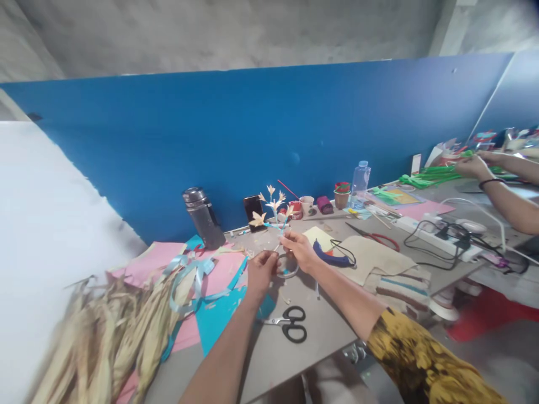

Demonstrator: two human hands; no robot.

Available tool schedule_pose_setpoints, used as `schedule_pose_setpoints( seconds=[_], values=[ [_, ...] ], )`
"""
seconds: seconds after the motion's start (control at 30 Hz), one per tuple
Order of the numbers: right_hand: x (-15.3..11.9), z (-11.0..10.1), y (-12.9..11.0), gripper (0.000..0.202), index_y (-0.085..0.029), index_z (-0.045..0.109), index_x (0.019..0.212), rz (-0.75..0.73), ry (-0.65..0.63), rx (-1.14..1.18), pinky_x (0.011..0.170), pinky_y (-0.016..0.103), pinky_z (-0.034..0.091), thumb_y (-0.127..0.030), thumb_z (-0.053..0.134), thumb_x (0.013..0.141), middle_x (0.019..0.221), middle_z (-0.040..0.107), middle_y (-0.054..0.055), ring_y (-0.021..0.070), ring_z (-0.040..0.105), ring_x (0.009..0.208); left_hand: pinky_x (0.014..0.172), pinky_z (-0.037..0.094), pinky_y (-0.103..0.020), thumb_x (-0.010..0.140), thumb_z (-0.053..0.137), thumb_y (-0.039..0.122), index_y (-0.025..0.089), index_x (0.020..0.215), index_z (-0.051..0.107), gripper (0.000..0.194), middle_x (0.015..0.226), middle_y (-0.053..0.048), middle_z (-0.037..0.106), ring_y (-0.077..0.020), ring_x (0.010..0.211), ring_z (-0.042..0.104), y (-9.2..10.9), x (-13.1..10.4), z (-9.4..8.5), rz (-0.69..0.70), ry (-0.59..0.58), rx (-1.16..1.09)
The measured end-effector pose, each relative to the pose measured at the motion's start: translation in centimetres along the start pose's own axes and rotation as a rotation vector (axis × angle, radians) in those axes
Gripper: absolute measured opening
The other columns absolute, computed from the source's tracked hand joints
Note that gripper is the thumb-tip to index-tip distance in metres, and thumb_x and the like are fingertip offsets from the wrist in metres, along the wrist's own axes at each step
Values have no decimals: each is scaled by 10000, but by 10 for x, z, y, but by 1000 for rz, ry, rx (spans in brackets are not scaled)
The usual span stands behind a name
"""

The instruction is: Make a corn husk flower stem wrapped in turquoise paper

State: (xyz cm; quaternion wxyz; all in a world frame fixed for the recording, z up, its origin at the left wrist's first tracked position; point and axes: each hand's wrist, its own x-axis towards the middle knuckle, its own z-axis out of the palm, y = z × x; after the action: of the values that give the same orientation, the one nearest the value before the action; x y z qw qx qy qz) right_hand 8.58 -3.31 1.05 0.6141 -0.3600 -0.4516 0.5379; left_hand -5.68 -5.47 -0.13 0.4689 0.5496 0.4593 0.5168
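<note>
My left hand (261,269) and my right hand (297,251) are close together above the middle of the table. Between them they pinch the stem of a small flower spray (275,206), which stands upright with several pale, pointed blossoms and light blue wrapping on its branches. My right fingers close round the stem just above my left fingertips. A roll of tape (289,275) shows beside my hands, partly hidden by them. Scissors with black handles (293,324) lie on the table below my hands. To the right rests a blue glue gun (332,256).
Dried husks (113,336) and pink and blue sheets (214,320) cover the left side. A dark flask (205,219), phone (254,213) and clear bottle (361,185) stand behind. Right are pliers (374,236), a cloth (366,259), a power strip (435,238) and another person's hands (475,166).
</note>
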Motion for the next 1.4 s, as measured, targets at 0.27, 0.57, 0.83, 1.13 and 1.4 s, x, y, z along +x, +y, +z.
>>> schedule_pose_setpoints(
  seconds=[0.27,0.57,0.83,1.13,1.4],
  values=[
    [0,0,-2,333,-163,619,678,-52,24,-111,425,206,264,-489,666,727,455,453,-64,69,351,415,469,371,-199,735,688,430,170,718,570,286,546,48,523,-79,449,468,0,-1,4,8,-17,-99],
    [2,-2,-1,228,-194,559,557,-122,135,-311,419,224,253,-329,540,740,431,441,-48,93,345,402,501,390,-204,698,733,488,177,731,543,366,555,64,486,-67,465,432,2,-5,5,-61,-131,-245],
    [0,-3,0,242,-205,530,594,-324,-40,-701,583,230,382,-238,429,811,568,603,-10,126,525,550,487,367,-185,691,740,516,181,728,513,406,548,73,474,-54,455,415,-5,-2,3,-75,-98,-266],
    [-1,-7,-5,208,-194,631,557,-331,69,-888,506,228,284,-230,547,743,500,552,-26,119,471,523,486,352,-181,687,752,495,182,726,501,403,553,69,479,-54,460,419,-5,-9,8,-106,-110,-281],
    [-10,3,-1,271,-194,551,493,-367,28,-999,507,249,216,-231,584,760,495,525,-29,111,400,502,499,367,-197,679,770,503,185,746,494,426,572,72,477,-56,470,413,-3,-10,11,-117,-125,-376]
  ],
)
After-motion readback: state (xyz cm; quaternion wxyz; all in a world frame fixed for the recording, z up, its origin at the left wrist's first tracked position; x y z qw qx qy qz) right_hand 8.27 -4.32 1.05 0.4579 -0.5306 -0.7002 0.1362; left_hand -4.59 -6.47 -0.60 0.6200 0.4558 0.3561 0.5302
